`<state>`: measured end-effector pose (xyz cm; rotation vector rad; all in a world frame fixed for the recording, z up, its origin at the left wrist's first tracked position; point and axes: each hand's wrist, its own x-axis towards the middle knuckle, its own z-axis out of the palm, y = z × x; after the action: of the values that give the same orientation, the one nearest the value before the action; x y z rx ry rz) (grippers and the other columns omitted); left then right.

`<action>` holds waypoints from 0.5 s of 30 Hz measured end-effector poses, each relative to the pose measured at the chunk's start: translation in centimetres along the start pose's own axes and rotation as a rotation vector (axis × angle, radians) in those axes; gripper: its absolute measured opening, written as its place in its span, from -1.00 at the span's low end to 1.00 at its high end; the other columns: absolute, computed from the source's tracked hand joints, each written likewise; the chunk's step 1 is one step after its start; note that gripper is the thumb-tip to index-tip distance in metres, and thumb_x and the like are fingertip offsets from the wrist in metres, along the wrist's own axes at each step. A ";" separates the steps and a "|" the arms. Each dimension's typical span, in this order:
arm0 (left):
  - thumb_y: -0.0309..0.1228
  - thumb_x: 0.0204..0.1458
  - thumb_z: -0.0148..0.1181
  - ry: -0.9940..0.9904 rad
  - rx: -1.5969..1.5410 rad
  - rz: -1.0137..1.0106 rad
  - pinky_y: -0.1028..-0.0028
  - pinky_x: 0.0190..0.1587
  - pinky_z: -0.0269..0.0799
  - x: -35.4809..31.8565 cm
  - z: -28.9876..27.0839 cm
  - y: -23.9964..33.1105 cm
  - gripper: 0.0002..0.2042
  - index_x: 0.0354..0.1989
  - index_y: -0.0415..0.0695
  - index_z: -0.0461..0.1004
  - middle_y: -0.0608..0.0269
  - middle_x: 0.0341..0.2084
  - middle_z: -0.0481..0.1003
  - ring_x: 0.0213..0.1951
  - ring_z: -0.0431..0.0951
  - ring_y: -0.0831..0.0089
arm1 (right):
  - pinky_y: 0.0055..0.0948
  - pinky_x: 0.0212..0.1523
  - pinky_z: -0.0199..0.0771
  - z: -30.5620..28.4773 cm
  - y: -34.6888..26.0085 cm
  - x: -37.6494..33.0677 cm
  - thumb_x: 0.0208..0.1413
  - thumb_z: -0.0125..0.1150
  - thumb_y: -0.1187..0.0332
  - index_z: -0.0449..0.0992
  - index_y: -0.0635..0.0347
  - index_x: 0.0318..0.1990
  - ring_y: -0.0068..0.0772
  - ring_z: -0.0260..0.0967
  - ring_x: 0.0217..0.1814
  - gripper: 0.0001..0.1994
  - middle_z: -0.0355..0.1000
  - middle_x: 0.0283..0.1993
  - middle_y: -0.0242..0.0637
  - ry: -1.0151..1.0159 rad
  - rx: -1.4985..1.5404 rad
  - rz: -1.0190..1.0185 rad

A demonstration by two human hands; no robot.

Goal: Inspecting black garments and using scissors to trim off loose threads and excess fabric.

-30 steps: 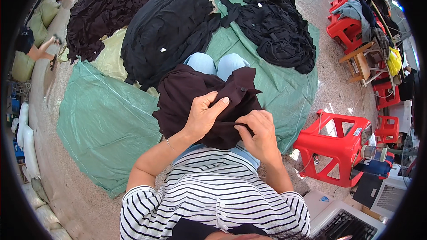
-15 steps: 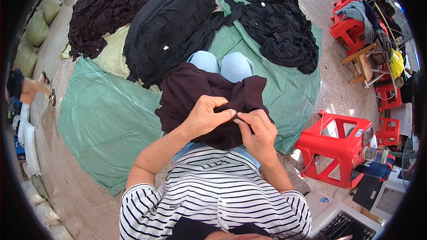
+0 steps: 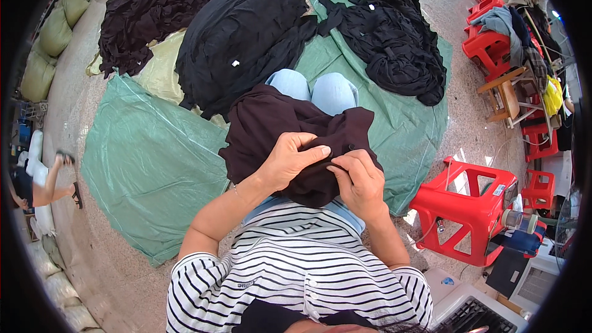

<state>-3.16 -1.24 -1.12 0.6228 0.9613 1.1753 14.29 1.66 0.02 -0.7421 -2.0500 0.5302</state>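
A dark maroon garment (image 3: 265,117) lies bunched across my lap, over my light blue trouser legs. My left hand (image 3: 290,159) pinches a fold of its cloth between thumb and fingers. Close beside it, my right hand (image 3: 359,179) is closed on the same cloth, thumb and fingertips pressed together. The two thumbs nearly meet. A small dark round button (image 3: 352,147) shows on the garment just above my right fingers. Whatever small detail sits between the fingertips is hidden.
Heaps of black cloth (image 3: 240,37) and maroon cloth (image 3: 154,6) lie ahead on green sheeting (image 3: 154,166). Another black heap (image 3: 394,43) is at the right. A red plastic stool (image 3: 462,209) stands by my right arm. At the far left, a person's legs (image 3: 55,188) show.
My right fingertips have drawn slightly away from the left thumb, both hands still on the cloth. The person at the left has moved nearer along the floor. The whole view has shifted slightly.
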 end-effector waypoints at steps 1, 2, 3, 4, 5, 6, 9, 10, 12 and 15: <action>-0.48 0.12 0.22 0.001 -0.001 -0.001 0.73 -0.45 0.26 -0.1 -0.2 0.0 -0.88 -0.41 -0.27 0.54 0.53 -0.53 0.43 -0.46 0.31 0.82 | -0.42 -0.46 0.43 0.0 0.0 0.0 -0.21 0.38 0.64 0.52 0.27 -0.33 -0.27 0.43 -0.44 -0.76 0.41 -0.42 -0.22 -0.041 0.011 0.011; -0.48 0.11 0.22 -0.001 0.074 0.004 0.73 -0.46 0.25 -0.3 -0.3 0.1 -0.88 -0.42 -0.27 0.54 0.53 -0.54 0.42 -0.46 0.30 0.82 | -0.41 -0.46 0.43 -0.1 -0.1 0.0 -0.21 0.37 0.65 0.51 0.27 -0.32 -0.26 0.43 -0.44 -0.76 0.40 -0.41 -0.22 -0.084 0.022 0.021; -0.48 0.11 0.22 -0.002 0.149 0.008 0.72 -0.47 0.24 -0.4 -0.4 0.1 -0.88 -0.43 -0.27 0.54 0.53 -0.54 0.42 -0.47 0.30 0.82 | -0.41 -0.46 0.43 -0.2 -0.2 0.0 -0.21 0.37 0.65 0.51 0.27 -0.32 -0.26 0.43 -0.44 -0.76 0.40 -0.41 -0.22 -0.088 0.023 0.019; -0.48 0.11 0.22 0.001 0.146 0.009 0.72 -0.47 0.24 -0.5 -0.5 0.3 -0.88 -0.43 -0.27 0.54 0.53 -0.54 0.42 -0.47 0.30 0.82 | -0.41 -0.46 0.43 -0.4 -0.3 0.0 -0.21 0.35 0.66 0.51 0.27 -0.32 -0.26 0.43 -0.43 -0.76 0.40 -0.41 -0.23 -0.099 0.028 0.028; -0.48 0.10 0.23 -0.022 0.210 0.004 0.72 -0.48 0.23 -0.5 -0.7 0.6 -0.88 -0.44 -0.27 0.54 0.54 -0.55 0.41 -0.48 0.29 0.82 | -0.41 -0.46 0.43 -0.3 -0.4 -0.1 -0.20 0.33 0.67 0.50 0.27 -0.32 -0.26 0.43 -0.43 -0.76 0.40 -0.41 -0.23 -0.107 0.034 0.037; -0.48 0.10 0.23 -0.045 0.274 -0.002 0.71 -0.48 0.22 -0.5 -0.8 0.7 -0.87 -0.45 -0.27 0.53 0.54 -0.56 0.40 -0.48 0.27 0.82 | -0.41 -0.46 0.43 -0.2 -0.5 0.0 -0.20 0.33 0.67 0.50 0.27 -0.32 -0.26 0.43 -0.43 -0.76 0.40 -0.41 -0.23 -0.107 0.036 0.035; -0.48 0.09 0.23 0.000 0.231 0.004 0.70 -0.49 0.20 -0.7 -0.5 0.5 -0.86 -0.47 -0.27 0.52 0.56 -0.58 0.38 -0.48 0.26 0.82 | -0.41 -0.45 0.43 -0.1 -0.6 0.0 -0.20 0.31 0.68 0.50 0.26 -0.32 -0.26 0.44 -0.42 -0.76 0.41 -0.41 -0.23 -0.062 0.042 0.045; -0.48 0.09 0.23 0.003 0.232 0.005 0.70 -0.49 0.20 -0.8 -0.5 0.4 -0.86 -0.47 -0.27 0.52 0.56 -0.58 0.38 -0.48 0.26 0.82 | -0.42 -0.46 0.44 -0.1 -0.7 0.0 -0.20 0.31 0.67 0.50 0.26 -0.33 -0.26 0.44 -0.42 -0.77 0.41 -0.40 -0.23 -0.076 0.032 0.045; -0.49 0.09 0.22 0.009 0.302 0.057 0.66 -0.51 0.17 -0.9 -0.4 0.2 -0.84 -0.50 -0.27 0.48 0.56 -0.60 0.36 -0.50 0.22 0.81 | -0.42 -0.46 0.44 -0.1 -0.7 0.1 -0.20 0.32 0.67 0.50 0.26 -0.33 -0.26 0.44 -0.43 -0.77 0.42 -0.40 -0.23 -0.090 0.020 0.045; -0.50 0.07 0.23 -0.043 0.480 0.155 0.61 -0.52 0.15 -1.0 -0.9 -0.1 -0.82 -0.53 -0.29 0.42 0.52 -0.64 0.34 -0.51 0.18 0.79 | -0.39 -0.45 0.43 -0.1 -0.6 0.0 -0.17 0.31 0.67 0.48 0.28 -0.30 -0.27 0.41 -0.44 -0.77 0.37 -0.40 -0.25 -0.105 0.034 0.014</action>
<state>-3.96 -2.25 -1.38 1.1171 1.1852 1.0638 14.19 1.24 0.48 -0.7222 -2.1292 0.6218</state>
